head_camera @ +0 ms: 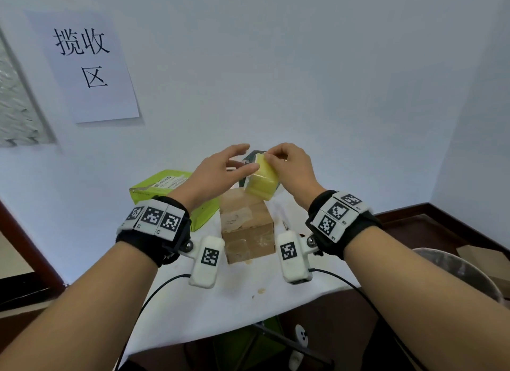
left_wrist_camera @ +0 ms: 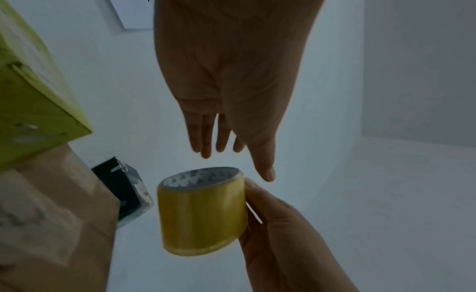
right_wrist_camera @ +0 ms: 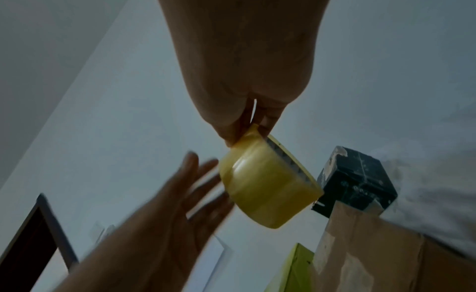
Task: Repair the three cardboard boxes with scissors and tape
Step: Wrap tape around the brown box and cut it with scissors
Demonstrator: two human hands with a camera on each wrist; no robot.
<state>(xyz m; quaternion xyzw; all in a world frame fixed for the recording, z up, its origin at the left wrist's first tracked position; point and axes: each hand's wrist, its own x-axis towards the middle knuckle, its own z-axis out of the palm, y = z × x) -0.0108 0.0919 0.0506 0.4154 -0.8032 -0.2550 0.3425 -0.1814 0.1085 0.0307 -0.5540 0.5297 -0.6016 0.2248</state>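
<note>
A roll of yellow tape (head_camera: 262,181) hangs above the brown cardboard box (head_camera: 247,227), pinched by my right hand (head_camera: 269,156) at its upper edge. In the right wrist view the fingers (right_wrist_camera: 247,131) pinch the roll (right_wrist_camera: 265,186) at its rim. My left hand (head_camera: 249,156) is spread with straight fingers beside the roll. In the left wrist view this hand (left_wrist_camera: 231,154) hovers just above the roll (left_wrist_camera: 203,211) with a small gap. A green box (head_camera: 168,188) lies left of the brown one. A dark box (head_camera: 254,155) stands behind, mostly hidden by the roll.
The boxes stand on a white-covered table (head_camera: 234,301) against a pale wall with a paper sign (head_camera: 85,64). A thin metal tip (head_camera: 285,225), perhaps the scissors, shows right of the brown box. A grey round bin (head_camera: 455,271) stands lower right.
</note>
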